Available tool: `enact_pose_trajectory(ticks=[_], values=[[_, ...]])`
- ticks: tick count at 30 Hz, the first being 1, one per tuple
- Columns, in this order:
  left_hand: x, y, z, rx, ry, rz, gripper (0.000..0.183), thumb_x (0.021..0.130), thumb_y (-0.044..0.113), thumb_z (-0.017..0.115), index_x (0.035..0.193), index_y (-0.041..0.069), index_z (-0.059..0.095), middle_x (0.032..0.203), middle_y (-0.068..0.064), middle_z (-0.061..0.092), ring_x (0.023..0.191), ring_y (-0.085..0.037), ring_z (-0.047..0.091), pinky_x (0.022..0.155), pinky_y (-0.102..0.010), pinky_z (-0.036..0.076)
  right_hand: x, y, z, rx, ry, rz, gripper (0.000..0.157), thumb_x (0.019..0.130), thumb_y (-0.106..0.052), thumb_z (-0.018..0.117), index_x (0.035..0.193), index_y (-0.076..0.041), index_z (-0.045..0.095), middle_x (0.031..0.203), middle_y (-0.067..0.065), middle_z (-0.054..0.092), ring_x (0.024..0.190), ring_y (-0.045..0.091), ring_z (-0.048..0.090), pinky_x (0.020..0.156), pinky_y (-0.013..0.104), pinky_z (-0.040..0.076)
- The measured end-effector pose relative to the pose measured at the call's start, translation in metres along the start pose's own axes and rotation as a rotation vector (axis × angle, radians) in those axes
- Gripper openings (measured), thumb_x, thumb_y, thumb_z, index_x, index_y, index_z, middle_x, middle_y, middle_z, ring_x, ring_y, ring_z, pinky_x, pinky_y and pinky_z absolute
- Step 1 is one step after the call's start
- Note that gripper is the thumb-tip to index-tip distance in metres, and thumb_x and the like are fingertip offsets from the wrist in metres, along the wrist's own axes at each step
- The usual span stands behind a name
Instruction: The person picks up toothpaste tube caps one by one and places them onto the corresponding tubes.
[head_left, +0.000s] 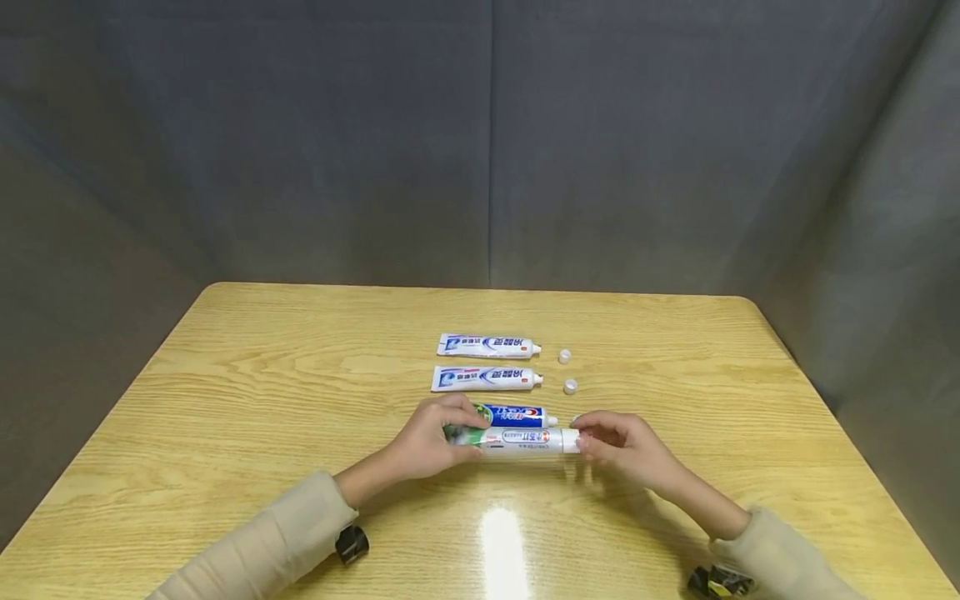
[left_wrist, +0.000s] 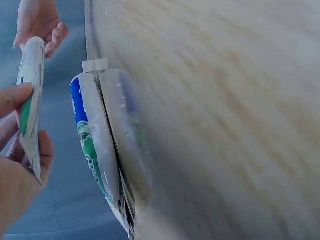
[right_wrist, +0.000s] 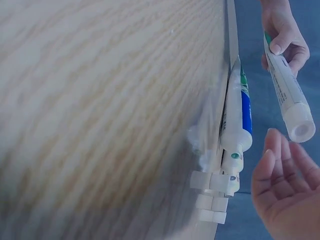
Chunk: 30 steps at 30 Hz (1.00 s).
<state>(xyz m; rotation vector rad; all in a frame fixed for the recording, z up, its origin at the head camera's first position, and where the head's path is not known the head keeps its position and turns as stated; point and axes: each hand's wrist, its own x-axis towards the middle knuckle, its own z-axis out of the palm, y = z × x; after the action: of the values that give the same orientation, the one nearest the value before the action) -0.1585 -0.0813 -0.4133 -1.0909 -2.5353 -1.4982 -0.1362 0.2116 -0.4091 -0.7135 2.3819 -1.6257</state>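
Note:
My left hand (head_left: 431,437) grips the flat end of a white and green toothpaste tube (head_left: 521,442), holding it above the table. Its white cap (right_wrist: 300,129) is on and points toward my right hand (head_left: 630,446). In the right wrist view, the right fingers are spread and loosely bent beside the cap, not closed round it. A blue and green Crest toothpaste tube (head_left: 517,415) lies just behind the held one, its nozzle bare and its back end hidden by my left hand. Two white and blue toothpaste tubes (head_left: 489,346) lie farther back, uncapped.
One loose white cap (head_left: 564,357) lies by the farthest tube's nozzle, and another cap (head_left: 570,387) by the second tube. The light wood table (head_left: 300,350) ends at grey curtains (head_left: 360,150) at the back and sides.

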Motion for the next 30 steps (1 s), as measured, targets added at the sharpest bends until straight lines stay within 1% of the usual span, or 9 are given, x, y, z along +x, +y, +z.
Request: enact_pose_trajectory(ticks=[2,4,11,18,20,24,27,30], values=[[-0.0004,0.0002,-0.0008,-0.001,0.003,-0.002,0.028,0.066,0.002,0.078,0.093,0.003,0.071,0.088,0.0,0.062,0.075,-0.011,0.053,0.06,-0.023,0.046,-0.0009,-0.0003,0.0,0.001,0.0,-0.011,0.029,0.083,-0.004,0.064,0.107,0.011,0.057,0.085,0.015,0.062,0.072,0.012,0.06,0.061,0.027,0.051],[-0.0007,0.0003,-0.0014,0.003,0.003,-0.004,0.027,0.067,0.002,0.078,0.093,0.003,0.071,0.088,0.0,0.062,0.074,-0.011,0.053,0.059,-0.023,0.046,-0.0012,-0.0006,0.0001,-0.013,-0.002,-0.03,0.033,0.079,-0.003,0.068,0.107,0.01,0.057,0.086,0.016,0.062,0.072,0.012,0.06,0.06,0.026,0.05],[0.0008,0.0007,-0.0007,0.017,0.001,-0.026,0.027,0.067,0.004,0.078,0.093,0.004,0.071,0.087,0.002,0.061,0.075,-0.01,0.053,0.06,-0.023,0.047,-0.0004,-0.0009,0.0013,-0.025,0.009,-0.043,0.025,0.079,-0.002,0.066,0.101,0.009,0.059,0.083,0.015,0.062,0.071,0.014,0.059,0.061,0.026,0.05],[0.0014,0.0019,0.0003,0.005,-0.005,-0.022,0.026,0.066,0.0,0.077,0.092,0.002,0.071,0.088,-0.001,0.063,0.075,-0.012,0.054,0.062,-0.023,0.048,-0.0007,-0.0001,0.0037,-0.074,0.012,-0.053,0.02,0.081,-0.003,0.066,0.097,0.008,0.061,0.082,0.013,0.063,0.071,0.011,0.058,0.061,0.026,0.05],[0.0013,0.0027,0.0002,0.011,-0.014,-0.028,0.026,0.066,0.0,0.077,0.091,0.002,0.071,0.088,-0.001,0.062,0.076,-0.012,0.054,0.063,-0.023,0.047,-0.0012,-0.0003,0.0046,-0.069,0.012,-0.035,0.021,0.08,-0.004,0.066,0.097,0.008,0.062,0.082,0.012,0.063,0.07,0.011,0.058,0.06,0.025,0.05],[0.0013,0.003,0.0004,0.036,-0.043,-0.047,0.028,0.064,0.001,0.079,0.091,0.004,0.071,0.088,0.001,0.062,0.079,-0.013,0.055,0.065,-0.023,0.046,-0.0033,-0.0002,0.0054,-0.029,0.002,0.049,0.025,0.078,-0.003,0.068,0.098,0.01,0.061,0.081,0.012,0.063,0.069,0.011,0.058,0.06,0.025,0.049],[0.0008,0.0013,0.0013,0.059,-0.071,-0.058,0.029,0.063,0.004,0.08,0.091,0.006,0.072,0.088,0.002,0.062,0.081,-0.013,0.054,0.067,-0.023,0.045,-0.0047,0.0003,0.0054,0.0,-0.02,0.108,0.027,0.078,-0.002,0.068,0.099,0.012,0.06,0.082,0.012,0.062,0.07,0.012,0.058,0.06,0.025,0.05],[0.0,0.0,0.0023,0.076,-0.094,-0.059,0.029,0.063,0.006,0.081,0.091,0.006,0.071,0.087,0.003,0.062,0.08,-0.012,0.054,0.066,-0.023,0.045,-0.0049,0.0014,0.0049,0.021,-0.044,0.15,0.028,0.077,-0.003,0.068,0.099,0.012,0.059,0.083,0.013,0.062,0.071,0.014,0.059,0.062,0.025,0.05]])
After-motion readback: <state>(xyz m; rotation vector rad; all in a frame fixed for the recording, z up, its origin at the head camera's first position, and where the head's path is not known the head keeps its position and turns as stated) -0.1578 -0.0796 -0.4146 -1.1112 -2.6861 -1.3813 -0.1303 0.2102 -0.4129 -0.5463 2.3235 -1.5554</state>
